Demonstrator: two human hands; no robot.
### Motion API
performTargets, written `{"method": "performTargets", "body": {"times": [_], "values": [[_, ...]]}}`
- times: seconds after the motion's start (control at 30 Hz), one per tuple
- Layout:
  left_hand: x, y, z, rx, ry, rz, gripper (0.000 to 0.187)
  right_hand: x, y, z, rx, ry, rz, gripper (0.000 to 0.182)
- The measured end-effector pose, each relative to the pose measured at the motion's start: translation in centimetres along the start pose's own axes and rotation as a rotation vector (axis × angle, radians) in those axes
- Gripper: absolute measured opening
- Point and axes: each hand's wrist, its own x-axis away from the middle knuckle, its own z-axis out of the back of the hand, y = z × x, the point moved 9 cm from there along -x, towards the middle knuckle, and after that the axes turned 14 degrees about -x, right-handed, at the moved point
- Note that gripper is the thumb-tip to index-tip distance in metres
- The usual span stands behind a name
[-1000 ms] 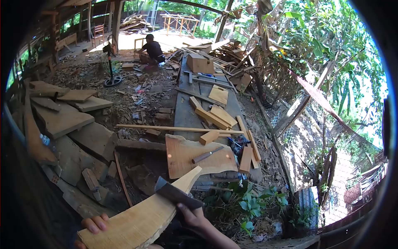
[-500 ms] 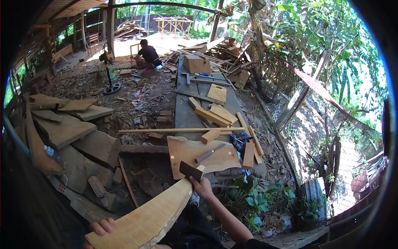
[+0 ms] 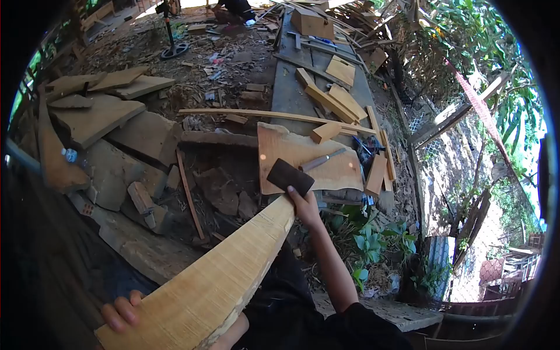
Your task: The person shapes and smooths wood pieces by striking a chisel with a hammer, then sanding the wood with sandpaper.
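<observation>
Two-handed work on a long plank (image 3: 204,271), seen from the wearer's head. The plank is slanting across the space before the person's body, its broad end lying toward the lower left and its narrow end pointing at a wide board (image 3: 280,143). The right hand (image 3: 304,205) is gripping a dark plate (image 3: 290,177), the thumb pressing on its near face; the other fingers are hiding behind it, so their spread cannot be told. The left hand (image 3: 123,312) is holding the broad end, its visible fingers curling close together over the edge.

Change: over the last second the plate is moving from the plank's upper face to its narrow end. It is thus leaving the face uncovered, and appears to be finishing a pass along the wood. Whether plate and plank are touching cannot be told. The view is also tipping downward, cutting off another person (image 3: 234,8) at the top edge.

Containers: a clear bottle (image 3: 69,155) is resting at a slab (image 3: 64,175) on the left; its contents are showing too small to tell. A wooden-handled tool (image 3: 317,163) is lying on the wide board.
</observation>
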Motion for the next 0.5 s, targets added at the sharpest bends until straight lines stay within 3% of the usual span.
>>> {"method": "performTargets", "body": {"times": [0.1,0.17,0.3,0.33,0.37,0.4,0.43,0.47,0.5], "values": [[-0.1,0.1,0.1,-0.006,0.014,0.001,0.045,-4.8,6.1,6.7,0.109,0.088,-0.051,0.035],[-0.5,0.4,-0.8,-0.104,0.126,-0.134,0.044,-4.7,6.4,8.8,0.214,0.261,-0.055,0.036],[-0.5,0.9,-2.8,-0.291,0.327,-0.349,0.044,-1.5,3.6,5.0,0.391,0.164,-0.004,0.036],[-0.4,1.0,-3.0,-0.316,0.353,-0.371,0.044,1.4,0.1,1.4,0.300,0.077,-0.089,0.033],[-0.5,1.1,-3.2,-0.334,0.372,-0.386,0.044,4.3,-4.1,-2.7,0.153,-0.025,0.009,0.027],[-0.4,1.1,-3.3,-0.347,0.386,-0.398,0.044,7.2,-7.6,-5.8,0.228,-0.154,0.055,0.024],[-0.4,1.1,-3.5,-0.356,0.398,-0.415,0.044,10.5,-11.1,-8.5,0.133,-0.253,0.016,0.029],[-0.4,1.1,-3.7,-0.364,0.408,-0.424,0.044,13.2,-16.3,-11.9,0.070,-0.541,0.292,0.036],[-0.4,1.0,-4.0,-0.381,0.424,-0.439,0.045,16.2,-18.7,-13.8,0.116,-0.754,0.378,0.038]]}}
